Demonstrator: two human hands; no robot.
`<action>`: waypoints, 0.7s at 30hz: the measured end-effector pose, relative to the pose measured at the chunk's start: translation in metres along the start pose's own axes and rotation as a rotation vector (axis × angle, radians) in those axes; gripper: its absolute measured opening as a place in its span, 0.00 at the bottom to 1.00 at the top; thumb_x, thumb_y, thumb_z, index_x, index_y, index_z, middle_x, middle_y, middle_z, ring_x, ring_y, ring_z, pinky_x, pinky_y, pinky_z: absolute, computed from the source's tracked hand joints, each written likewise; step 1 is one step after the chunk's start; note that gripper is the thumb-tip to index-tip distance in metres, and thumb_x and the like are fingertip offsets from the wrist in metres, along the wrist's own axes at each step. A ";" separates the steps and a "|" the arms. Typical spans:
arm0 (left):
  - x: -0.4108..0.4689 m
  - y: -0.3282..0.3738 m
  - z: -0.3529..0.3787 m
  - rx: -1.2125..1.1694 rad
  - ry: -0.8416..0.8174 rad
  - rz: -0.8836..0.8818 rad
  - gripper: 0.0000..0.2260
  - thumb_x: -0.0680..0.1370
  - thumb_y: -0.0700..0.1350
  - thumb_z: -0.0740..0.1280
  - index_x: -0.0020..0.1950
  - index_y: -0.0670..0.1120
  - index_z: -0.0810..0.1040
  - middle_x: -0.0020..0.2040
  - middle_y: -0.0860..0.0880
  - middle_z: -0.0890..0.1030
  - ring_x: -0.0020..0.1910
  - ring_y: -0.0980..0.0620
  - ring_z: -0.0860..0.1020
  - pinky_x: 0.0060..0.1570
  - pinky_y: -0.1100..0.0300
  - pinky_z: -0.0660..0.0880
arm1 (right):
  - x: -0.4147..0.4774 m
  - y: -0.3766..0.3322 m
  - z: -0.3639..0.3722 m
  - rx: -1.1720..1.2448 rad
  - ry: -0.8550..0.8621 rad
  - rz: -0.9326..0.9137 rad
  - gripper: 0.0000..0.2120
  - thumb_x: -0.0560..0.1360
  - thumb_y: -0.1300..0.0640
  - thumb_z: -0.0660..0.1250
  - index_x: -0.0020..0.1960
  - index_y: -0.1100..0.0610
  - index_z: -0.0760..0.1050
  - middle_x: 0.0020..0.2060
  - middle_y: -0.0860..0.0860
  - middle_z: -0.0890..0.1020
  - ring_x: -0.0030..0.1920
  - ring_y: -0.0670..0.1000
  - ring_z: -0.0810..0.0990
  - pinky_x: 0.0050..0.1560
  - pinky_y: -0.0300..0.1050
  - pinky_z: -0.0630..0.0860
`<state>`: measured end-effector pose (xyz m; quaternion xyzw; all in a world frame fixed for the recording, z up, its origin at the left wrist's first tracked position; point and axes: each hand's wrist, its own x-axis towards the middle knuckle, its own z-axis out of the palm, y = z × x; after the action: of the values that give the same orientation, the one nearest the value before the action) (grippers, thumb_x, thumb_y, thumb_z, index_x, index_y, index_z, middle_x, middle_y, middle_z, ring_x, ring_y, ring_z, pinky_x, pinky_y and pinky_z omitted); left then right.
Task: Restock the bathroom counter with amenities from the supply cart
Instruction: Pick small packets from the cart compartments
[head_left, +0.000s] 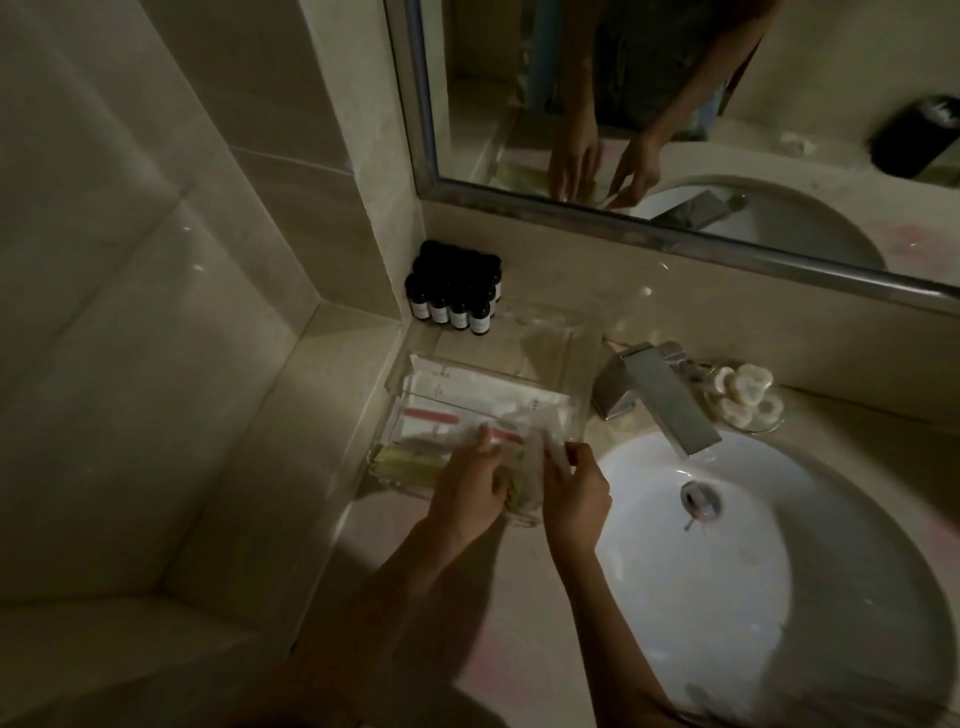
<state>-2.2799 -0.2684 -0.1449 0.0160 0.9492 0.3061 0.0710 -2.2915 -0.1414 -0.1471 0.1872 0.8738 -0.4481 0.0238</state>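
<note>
Pinching a clear packet at its right edge with right hand, left hand gripping its left edge; holding it over the tray front, on the counter beside the sink; farther back, lying flat, white packets; faucet; bottles standing clustered in the corner.

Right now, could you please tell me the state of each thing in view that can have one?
Clear acrylic amenity tray, open-topped, partly filled with packets.
Clear plastic packet, held over the tray's front.
Right hand, pinches the packet.
Left hand, at the packet, grip unclear.
Small dark capped bottles, upright, clustered in the corner.
Square chrome faucet, no water running.
Round white basin, no standing water.
Small glass dish, holds white soaps.
</note>
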 end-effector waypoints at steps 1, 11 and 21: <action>0.000 0.000 0.001 0.018 -0.003 0.007 0.16 0.77 0.40 0.64 0.66 0.45 0.75 0.69 0.46 0.73 0.61 0.49 0.76 0.63 0.61 0.71 | 0.000 0.001 0.002 -0.013 0.002 -0.020 0.08 0.79 0.52 0.64 0.53 0.56 0.76 0.46 0.53 0.83 0.45 0.57 0.81 0.48 0.55 0.79; -0.006 0.009 0.012 0.299 -0.164 -0.012 0.21 0.79 0.47 0.60 0.73 0.47 0.67 0.77 0.48 0.58 0.76 0.49 0.55 0.68 0.51 0.57 | 0.001 0.005 -0.009 -0.160 0.062 -0.001 0.11 0.79 0.49 0.63 0.56 0.54 0.77 0.46 0.55 0.84 0.45 0.61 0.80 0.40 0.46 0.70; -0.001 0.021 0.017 0.406 -0.221 0.129 0.31 0.74 0.55 0.67 0.74 0.47 0.63 0.75 0.45 0.64 0.76 0.44 0.58 0.72 0.38 0.48 | 0.001 0.011 -0.032 0.160 0.063 0.069 0.07 0.78 0.51 0.66 0.53 0.52 0.77 0.39 0.45 0.80 0.39 0.48 0.80 0.37 0.41 0.72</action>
<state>-2.2771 -0.2419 -0.1465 0.1237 0.9748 0.1095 0.1499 -2.2843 -0.1099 -0.1370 0.2325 0.8286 -0.5093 -0.0034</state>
